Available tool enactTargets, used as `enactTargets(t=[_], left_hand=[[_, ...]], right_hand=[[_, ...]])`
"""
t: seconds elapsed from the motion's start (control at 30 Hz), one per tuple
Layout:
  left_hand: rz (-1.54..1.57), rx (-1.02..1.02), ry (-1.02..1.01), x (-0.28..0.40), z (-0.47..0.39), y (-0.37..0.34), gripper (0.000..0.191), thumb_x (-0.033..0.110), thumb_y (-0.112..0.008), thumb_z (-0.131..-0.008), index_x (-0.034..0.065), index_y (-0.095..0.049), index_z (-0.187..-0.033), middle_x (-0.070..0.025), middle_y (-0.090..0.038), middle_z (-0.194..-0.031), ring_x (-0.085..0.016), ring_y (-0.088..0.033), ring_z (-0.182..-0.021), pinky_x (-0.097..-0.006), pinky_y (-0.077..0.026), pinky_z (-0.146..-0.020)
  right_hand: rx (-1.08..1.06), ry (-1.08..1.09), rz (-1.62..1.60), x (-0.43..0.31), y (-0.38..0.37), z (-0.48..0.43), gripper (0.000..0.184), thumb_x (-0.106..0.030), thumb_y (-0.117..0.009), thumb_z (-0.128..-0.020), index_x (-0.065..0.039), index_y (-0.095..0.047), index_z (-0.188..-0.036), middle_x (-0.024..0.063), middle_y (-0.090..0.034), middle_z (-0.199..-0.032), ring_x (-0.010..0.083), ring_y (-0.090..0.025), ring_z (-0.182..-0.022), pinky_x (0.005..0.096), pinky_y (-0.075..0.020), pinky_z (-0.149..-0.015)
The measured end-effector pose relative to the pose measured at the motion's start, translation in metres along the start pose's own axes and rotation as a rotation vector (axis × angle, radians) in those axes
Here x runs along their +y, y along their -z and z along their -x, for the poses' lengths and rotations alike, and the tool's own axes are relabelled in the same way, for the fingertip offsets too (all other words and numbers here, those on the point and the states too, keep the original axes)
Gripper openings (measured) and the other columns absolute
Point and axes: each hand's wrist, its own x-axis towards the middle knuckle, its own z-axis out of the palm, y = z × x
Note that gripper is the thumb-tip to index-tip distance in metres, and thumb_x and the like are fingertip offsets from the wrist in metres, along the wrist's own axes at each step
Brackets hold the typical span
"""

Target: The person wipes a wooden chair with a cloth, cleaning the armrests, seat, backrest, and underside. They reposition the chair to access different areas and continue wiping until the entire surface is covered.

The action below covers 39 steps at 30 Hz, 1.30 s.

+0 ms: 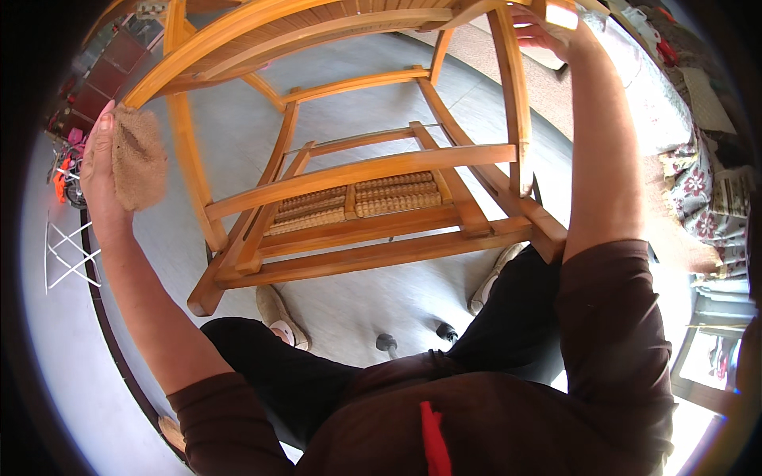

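A wooden rocking chair (363,172), tipped so its underside faces me, fills the middle of the view. Built low into its frame is a footrest with ridged wooden massage rollers (393,196). My left hand (101,160) holds a fuzzy brown cloth (140,157) beside the end of the chair's long curved rail (196,47). At the upper right, my right hand (542,35) is on the chair's frame near the top of an upright leg (512,95). A wooden part hides some of that hand.
I sit with my knees apart and shoes (280,315) flat on the grey floor (357,303). Two black caster wheels (387,342) show between my legs. On the right is a seat with a flowered cover (696,196). A white folding rack (71,253) and a child's bike (71,178) are left.
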Motion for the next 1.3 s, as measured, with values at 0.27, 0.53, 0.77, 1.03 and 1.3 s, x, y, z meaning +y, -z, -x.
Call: enactTargets(t=[0.27, 0.53, 0.77, 1.03, 1.3], left_hand=[[-0.47, -0.014, -0.22, 0.003, -0.008, 0.002, 0.052, 0.037, -0.051, -0.111, 0.0002, -0.061, -0.145, -0.0115, -0.062, -0.145, -0.022, -0.056, -0.133, -0.0336, -0.038, -0.116], [-0.372, 0.019, -0.158, -0.008, -0.013, 0.006, 0.054, 0.038, -0.051, -0.111, -0.0014, -0.058, -0.147, -0.0129, -0.061, -0.145, -0.024, -0.057, -0.133, -0.0356, -0.042, -0.115], [-0.316, 0.038, -0.151, -0.005, -0.01, 0.003, 0.056, 0.041, -0.055, -0.109, -0.0021, -0.059, -0.146, -0.0136, -0.062, -0.144, -0.023, -0.058, -0.131, -0.0348, -0.041, -0.115], [-0.264, 0.074, -0.095, 0.002, -0.003, -0.004, 0.06, 0.041, -0.055, -0.109, -0.0042, -0.056, -0.148, -0.0154, -0.058, -0.15, -0.026, -0.053, -0.139, -0.0356, -0.036, -0.119], [-0.311, 0.118, -0.103, 0.0, -0.006, -0.004, 0.059, 0.044, -0.058, -0.107, -0.0028, -0.059, -0.144, -0.0141, -0.061, -0.143, -0.024, -0.057, -0.131, -0.0358, -0.041, -0.114]], right_hand=[[0.088, 0.015, 0.069, 0.024, -0.007, -0.033, 0.044, -0.043, -0.069, -0.095, -0.009, -0.07, -0.122, 0.0198, -0.075, -0.106, 0.0343, -0.074, -0.087, 0.0476, -0.0626, -0.074], [0.112, -0.077, 0.152, 0.004, -0.011, -0.015, 0.048, -0.047, -0.061, -0.099, -0.007, -0.07, -0.122, 0.016, -0.074, -0.115, 0.033, -0.074, -0.094, 0.0459, -0.0621, -0.078], [0.057, -0.115, 0.027, 0.019, -0.005, -0.023, 0.044, -0.045, -0.063, -0.099, -0.009, -0.07, -0.123, 0.0161, -0.075, -0.116, 0.0332, -0.074, -0.097, 0.0511, -0.0614, -0.08], [0.162, -0.08, -0.014, 0.028, -0.004, -0.022, 0.041, -0.042, -0.072, -0.094, -0.006, -0.074, -0.114, 0.0162, -0.077, -0.102, 0.0329, -0.076, -0.086, 0.0501, -0.0628, -0.076], [0.212, -0.422, -0.137, 0.046, -0.037, 0.007, 0.044, -0.041, -0.053, -0.109, -0.001, -0.063, -0.125, 0.0227, -0.076, -0.1, 0.0296, -0.078, -0.083, 0.0488, -0.066, -0.077]])
